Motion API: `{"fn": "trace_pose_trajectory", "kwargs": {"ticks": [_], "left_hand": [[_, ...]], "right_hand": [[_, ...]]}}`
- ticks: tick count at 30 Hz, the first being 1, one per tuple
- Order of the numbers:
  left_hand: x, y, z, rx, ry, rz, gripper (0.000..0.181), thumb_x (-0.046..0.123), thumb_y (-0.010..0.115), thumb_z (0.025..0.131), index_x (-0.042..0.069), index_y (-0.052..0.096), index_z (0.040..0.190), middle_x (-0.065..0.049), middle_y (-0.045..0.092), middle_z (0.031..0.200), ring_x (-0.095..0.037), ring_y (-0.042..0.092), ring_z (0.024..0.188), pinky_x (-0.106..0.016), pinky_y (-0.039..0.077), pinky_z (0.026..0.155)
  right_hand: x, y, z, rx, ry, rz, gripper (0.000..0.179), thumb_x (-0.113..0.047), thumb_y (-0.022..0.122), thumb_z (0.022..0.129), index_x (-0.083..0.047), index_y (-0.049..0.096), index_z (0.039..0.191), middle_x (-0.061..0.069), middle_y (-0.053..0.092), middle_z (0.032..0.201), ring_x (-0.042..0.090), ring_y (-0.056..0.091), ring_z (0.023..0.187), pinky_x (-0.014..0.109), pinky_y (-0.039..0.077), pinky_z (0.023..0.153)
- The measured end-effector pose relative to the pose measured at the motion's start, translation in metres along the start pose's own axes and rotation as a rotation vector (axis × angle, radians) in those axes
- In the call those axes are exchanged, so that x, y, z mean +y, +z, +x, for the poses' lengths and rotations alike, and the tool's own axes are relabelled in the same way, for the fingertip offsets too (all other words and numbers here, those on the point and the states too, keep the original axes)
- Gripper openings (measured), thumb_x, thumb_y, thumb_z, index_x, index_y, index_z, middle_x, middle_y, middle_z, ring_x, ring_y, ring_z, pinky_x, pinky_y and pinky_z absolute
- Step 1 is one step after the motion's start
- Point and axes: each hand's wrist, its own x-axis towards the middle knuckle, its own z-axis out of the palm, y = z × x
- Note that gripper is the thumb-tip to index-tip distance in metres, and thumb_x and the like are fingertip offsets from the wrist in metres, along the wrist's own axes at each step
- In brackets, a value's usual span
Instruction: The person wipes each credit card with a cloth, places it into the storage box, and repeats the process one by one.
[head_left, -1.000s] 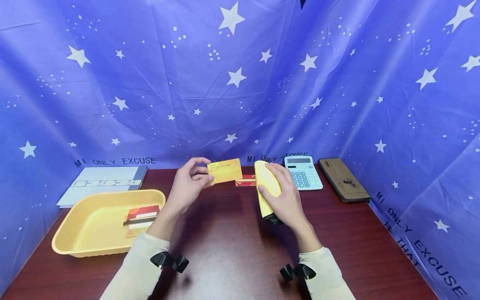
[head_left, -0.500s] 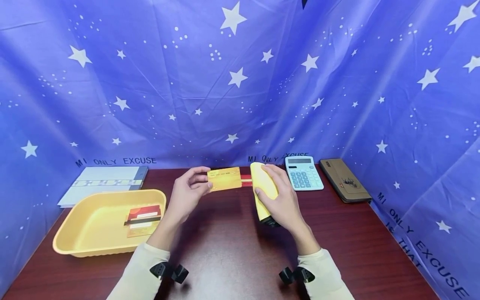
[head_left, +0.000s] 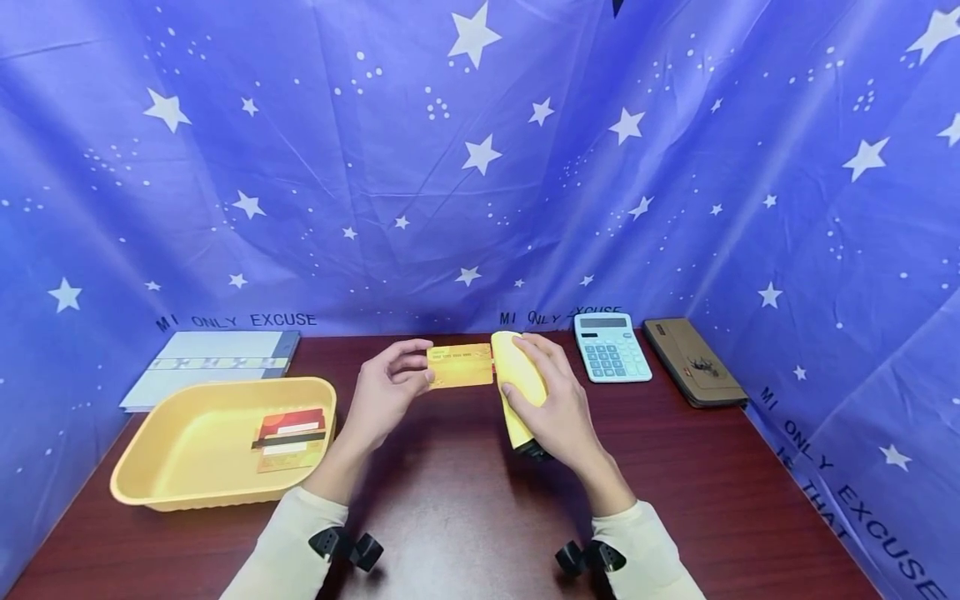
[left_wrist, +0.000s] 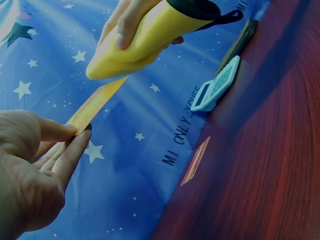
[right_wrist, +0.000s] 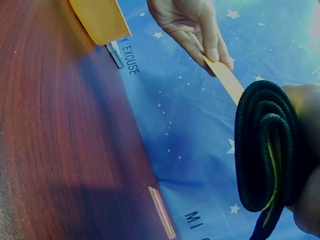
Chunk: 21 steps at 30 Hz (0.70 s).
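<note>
My left hand (head_left: 384, 390) pinches a gold bank card (head_left: 457, 367) by its left end, thumb against fingers. In the head view the card's right end meets the edge of a folded yellow cloth (head_left: 516, 392), which my right hand (head_left: 558, 404) grips from the right. Black edging (right_wrist: 265, 150) runs round the cloth's rolled end in the right wrist view, and a black loop hangs from it. The left wrist view has card and cloth raised above the table, the card's tip right at the cloth's lower side. A red card (left_wrist: 196, 161) lies on the table behind them.
A yellow plastic basin (head_left: 172, 454) at the left holds several red and gold cards (head_left: 291, 437). Behind it lies a white notebook (head_left: 206, 367). A light blue calculator (head_left: 613, 348) and a brown wallet (head_left: 697, 362) stand at the back right, against a starry blue curtain (head_left: 375, 167).
The gold card has come down and levelled out in my left hand. The cloth has moved left towards it, and the gap between them has closed, covering the red card behind in the head view.
</note>
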Motion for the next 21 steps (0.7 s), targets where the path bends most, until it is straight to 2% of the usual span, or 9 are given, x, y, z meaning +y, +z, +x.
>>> {"fn": "trace_pose_trajectory", "kwargs": {"ticks": [7, 14, 21], "left_hand": [[0.001, 0.005, -0.001, -0.017, -0.001, -0.030, 0.044, -0.009, 0.070, 0.089, 0.004, 0.066, 0.131, -0.018, 0.068, 0.104, -0.011, 0.073, 0.085, -0.032, 0.067, 0.085], [-0.001, 0.011, -0.003, -0.038, -0.004, -0.082, 0.047, -0.011, 0.070, 0.089, -0.002, 0.063, 0.134, -0.013, 0.070, 0.100, -0.011, 0.073, 0.083, -0.033, 0.067, 0.084], [-0.003, 0.014, -0.005, -0.038, -0.012, -0.120, 0.045, -0.010, 0.070, 0.089, 0.003, 0.065, 0.132, -0.010, 0.071, 0.098, -0.011, 0.074, 0.083, -0.034, 0.067, 0.085]], "right_hand": [[0.001, 0.005, -0.002, 0.000, -0.036, -0.024, 0.066, -0.018, 0.082, 0.084, -0.026, 0.059, 0.145, -0.002, 0.054, 0.149, 0.022, 0.060, 0.128, 0.046, 0.057, 0.089], [0.000, 0.008, -0.003, -0.001, -0.034, -0.023, 0.066, -0.018, 0.082, 0.084, -0.026, 0.059, 0.145, -0.002, 0.055, 0.149, 0.023, 0.062, 0.126, 0.046, 0.058, 0.087], [-0.003, 0.012, -0.003, -0.017, -0.054, -0.025, 0.067, -0.019, 0.082, 0.084, -0.024, 0.059, 0.146, -0.001, 0.055, 0.149, 0.023, 0.063, 0.126, 0.046, 0.059, 0.088]]}}
